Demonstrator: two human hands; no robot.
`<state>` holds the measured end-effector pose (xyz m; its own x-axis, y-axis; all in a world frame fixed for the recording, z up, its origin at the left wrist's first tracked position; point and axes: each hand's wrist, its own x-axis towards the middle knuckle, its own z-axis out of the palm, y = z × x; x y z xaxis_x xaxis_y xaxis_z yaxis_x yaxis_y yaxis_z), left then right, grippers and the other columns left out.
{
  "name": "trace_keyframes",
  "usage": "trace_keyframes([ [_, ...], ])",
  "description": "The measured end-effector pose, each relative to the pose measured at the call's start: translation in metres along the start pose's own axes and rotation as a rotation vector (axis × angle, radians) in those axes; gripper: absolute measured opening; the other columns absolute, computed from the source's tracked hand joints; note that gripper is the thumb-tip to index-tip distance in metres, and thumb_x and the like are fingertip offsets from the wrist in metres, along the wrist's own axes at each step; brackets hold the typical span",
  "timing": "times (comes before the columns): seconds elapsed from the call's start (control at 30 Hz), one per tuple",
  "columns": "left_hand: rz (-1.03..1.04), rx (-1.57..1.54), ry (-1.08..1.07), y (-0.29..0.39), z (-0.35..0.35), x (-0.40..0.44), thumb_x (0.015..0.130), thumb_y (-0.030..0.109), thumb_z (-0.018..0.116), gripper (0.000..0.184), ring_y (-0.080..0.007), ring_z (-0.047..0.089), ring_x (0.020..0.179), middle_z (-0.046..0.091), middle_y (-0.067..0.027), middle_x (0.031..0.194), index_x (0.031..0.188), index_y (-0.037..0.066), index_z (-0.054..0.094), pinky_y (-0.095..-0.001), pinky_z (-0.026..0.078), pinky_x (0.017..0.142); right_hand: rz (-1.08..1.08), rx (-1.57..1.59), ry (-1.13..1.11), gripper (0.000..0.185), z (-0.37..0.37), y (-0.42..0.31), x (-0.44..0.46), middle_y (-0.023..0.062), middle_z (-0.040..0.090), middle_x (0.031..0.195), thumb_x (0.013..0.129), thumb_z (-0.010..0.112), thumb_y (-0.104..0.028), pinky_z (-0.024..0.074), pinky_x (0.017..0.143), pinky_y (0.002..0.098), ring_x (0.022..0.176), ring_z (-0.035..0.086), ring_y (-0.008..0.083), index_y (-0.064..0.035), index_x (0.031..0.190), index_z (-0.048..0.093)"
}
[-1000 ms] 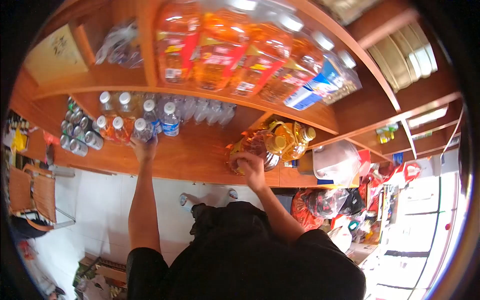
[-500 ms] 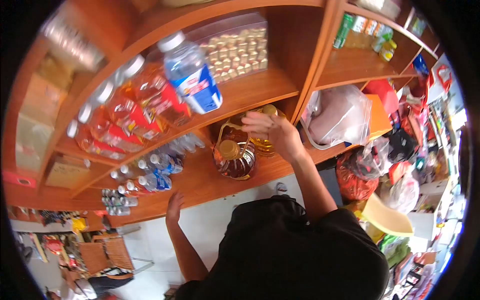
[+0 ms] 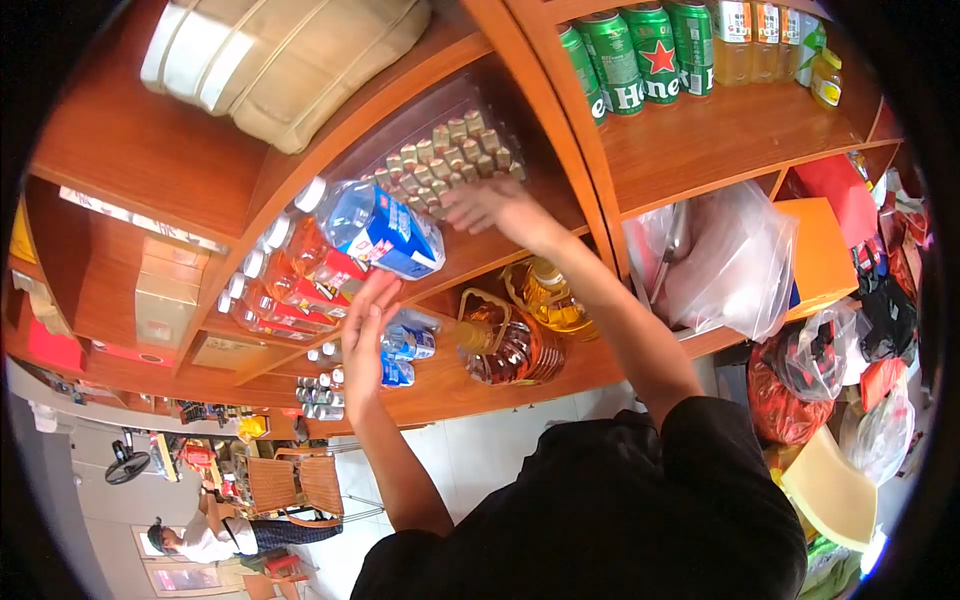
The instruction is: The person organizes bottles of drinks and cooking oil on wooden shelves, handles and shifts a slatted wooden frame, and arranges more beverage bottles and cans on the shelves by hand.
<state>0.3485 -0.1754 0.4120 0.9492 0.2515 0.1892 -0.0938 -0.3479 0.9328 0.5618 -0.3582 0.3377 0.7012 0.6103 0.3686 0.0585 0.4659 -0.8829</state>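
Observation:
A large clear bottle with a blue and white label (image 3: 395, 235) stands at the front of the middle shelf, between my two hands. My left hand (image 3: 372, 312) is open, its fingers stretched up towards the bottle's lower side; whether they touch it I cannot tell. On the other side my right hand (image 3: 505, 212) is open, fingers extended near the bottle and in front of a pack of small gold-topped pieces (image 3: 445, 155). Neither hand holds anything. Below my right forearm stand a dark oil jug (image 3: 510, 350) and a yellow oil jug (image 3: 555, 300).
Red-labelled bottles (image 3: 310, 265) stand beside the blue-labelled one. Green beer cans (image 3: 655, 55) occupy the upper right shelf. A clear plastic bag (image 3: 725, 260) and an orange box (image 3: 825, 255) lie at right. A person (image 3: 215, 535) is in the far lower left.
My right hand has moved from above the oil jugs up to the middle shelf. My left hand has risen from the lower shelf's edge to the blue-labelled bottle. The view has shifted.

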Motion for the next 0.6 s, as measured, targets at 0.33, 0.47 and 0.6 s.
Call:
trace_keyframes([
  [0.33,0.176,0.272,0.546,0.024,0.059,0.037,0.095,0.005,0.062,0.055,-0.0234,0.052,0.119,0.044,-0.0132,0.132,0.144,0.002,0.036,-0.0372,0.044,0.102,0.090,-0.122,-0.044,0.028,0.002,-0.012,-0.007,0.0118,0.070,0.080,0.099,0.055,-0.018,0.0542,0.068,0.0293,0.072,0.068,0.0169,0.0028,0.111,0.069],
  [0.47,0.256,0.427,0.608,0.031,0.060,0.053,0.094,0.005,0.063,0.060,-0.0266,0.048,0.124,0.035,-0.0164,0.139,0.146,-0.001,0.032,-0.0384,0.045,0.105,0.052,-0.158,-0.078,0.025,0.002,-0.008,-0.007,0.0114,0.070,0.080,0.097,0.057,-0.015,0.0543,0.069,0.0302,0.071,0.067,0.0169,0.0016,0.111,0.070],
  [0.6,0.251,0.491,0.600,0.028,0.058,0.062,0.092,0.006,0.066,0.067,-0.0275,0.046,0.126,0.034,-0.0184,0.140,0.149,-0.002,0.031,-0.0362,0.048,0.101,-0.122,-0.376,-0.069,0.025,0.002,-0.001,-0.006,0.0117,0.070,0.084,0.093,0.061,-0.015,0.0545,0.074,0.0330,0.078,0.067,0.0200,-0.0012,0.112,0.070],
])
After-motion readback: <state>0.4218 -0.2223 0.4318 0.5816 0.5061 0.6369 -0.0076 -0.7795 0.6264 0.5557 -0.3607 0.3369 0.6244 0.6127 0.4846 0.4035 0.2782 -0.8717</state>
